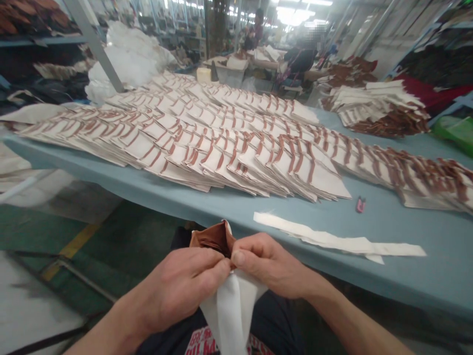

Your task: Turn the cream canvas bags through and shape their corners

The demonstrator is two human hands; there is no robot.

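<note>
A white and brown fabric piece (240, 301) hangs over my lap, its brown upper part folded open like a pocket. My left hand (185, 283) pinches it from the left, fingers pressed together at the brown edge. From the right, my right hand (271, 264) grips the same edge between thumb and bent fingers. The two hands nearly touch. Long white fabric strips (332, 240) lie on the blue table just beyond my right hand. A small pink tool (360, 204) rests farther back, past the strips.
Overlapping rows of white pieces with brown bands (192, 143) cover much of the blue table (155, 202). More fabric is stacked (380, 106) at the back right. A green container (453, 132) stands at the right edge. A person (301, 61) sits in the background.
</note>
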